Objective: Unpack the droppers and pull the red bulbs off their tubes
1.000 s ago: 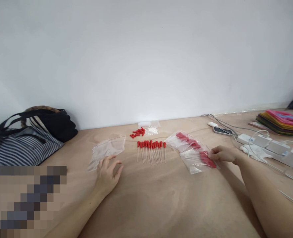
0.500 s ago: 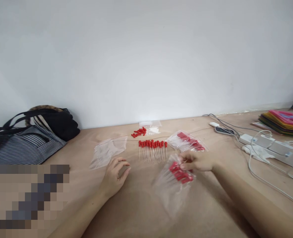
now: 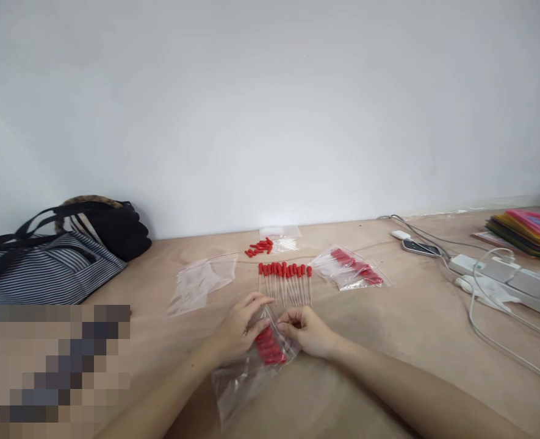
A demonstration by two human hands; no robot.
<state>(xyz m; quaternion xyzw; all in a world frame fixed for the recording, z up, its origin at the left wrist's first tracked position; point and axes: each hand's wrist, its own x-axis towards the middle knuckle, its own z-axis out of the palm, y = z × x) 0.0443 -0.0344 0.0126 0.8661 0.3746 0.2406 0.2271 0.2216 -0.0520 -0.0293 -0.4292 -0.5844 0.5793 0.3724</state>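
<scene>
Between my two hands is a clear plastic zip bag (image 3: 240,384) with several red-bulbed droppers (image 3: 271,347) inside. My left hand (image 3: 244,326) grips its upper left edge, thumb over the plastic. My right hand (image 3: 307,331) pinches the upper right edge. Just beyond, a row of droppers with red rubber bulbs and thin clear stems (image 3: 284,281) lies on the table. To the right of the row sits another zip bag (image 3: 327,266) holding red-bulbed droppers. A flat zip bag (image 3: 201,283) lies to the left.
Loose red bulbs (image 3: 260,246) lie beside a small bag of clear tubes (image 3: 284,238) near the wall. At right are a phone (image 3: 420,247), a white power strip (image 3: 503,274) with cables, and stacked coloured sheets (image 3: 528,231). A striped bag (image 3: 54,268) stands at left.
My right hand has brought the bag of droppers left and toward the middle. My left hand has moved right and taken hold of the bag too.
</scene>
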